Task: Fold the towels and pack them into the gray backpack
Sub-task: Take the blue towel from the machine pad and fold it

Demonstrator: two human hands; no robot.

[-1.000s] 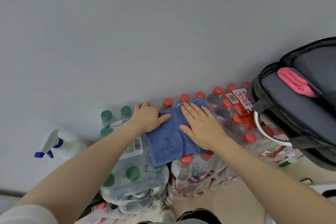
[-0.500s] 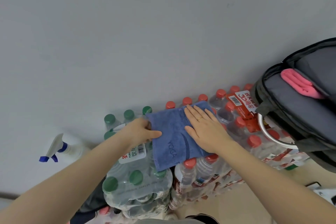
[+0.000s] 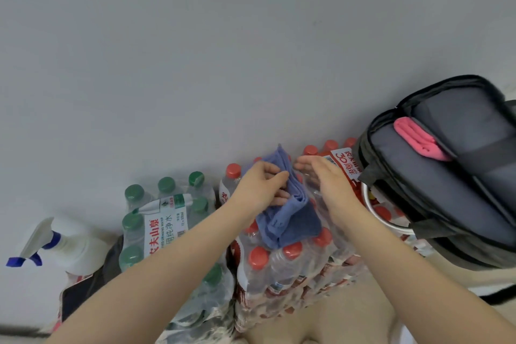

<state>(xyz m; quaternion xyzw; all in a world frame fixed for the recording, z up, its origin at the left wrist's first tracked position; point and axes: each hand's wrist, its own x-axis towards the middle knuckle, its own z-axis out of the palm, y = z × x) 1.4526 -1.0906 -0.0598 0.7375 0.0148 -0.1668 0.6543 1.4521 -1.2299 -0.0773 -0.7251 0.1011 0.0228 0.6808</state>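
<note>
A blue towel (image 3: pixel 293 215) lies folded over on a shrink-wrapped pack of red-capped water bottles (image 3: pixel 282 265). My left hand (image 3: pixel 262 187) grips its raised left half, fingers curled round the fold. My right hand (image 3: pixel 324 176) hovers just right of the fold with straight fingers and holds nothing. The gray backpack (image 3: pixel 446 176) stands open at the right. A folded pink towel (image 3: pixel 418 138) pokes out of its top pocket.
A pack of green-capped bottles (image 3: pixel 167 220) sits left of the red-capped pack. A white spray bottle with a blue trigger (image 3: pixel 53 246) stands at the far left against the gray wall. A white ring-shaped rim (image 3: pixel 374 212) shows below the backpack.
My left hand has lifted the towel's left half and brought it over to the right. My right hand has come off the towel and moved right. The towel is now narrower and thicker.
</note>
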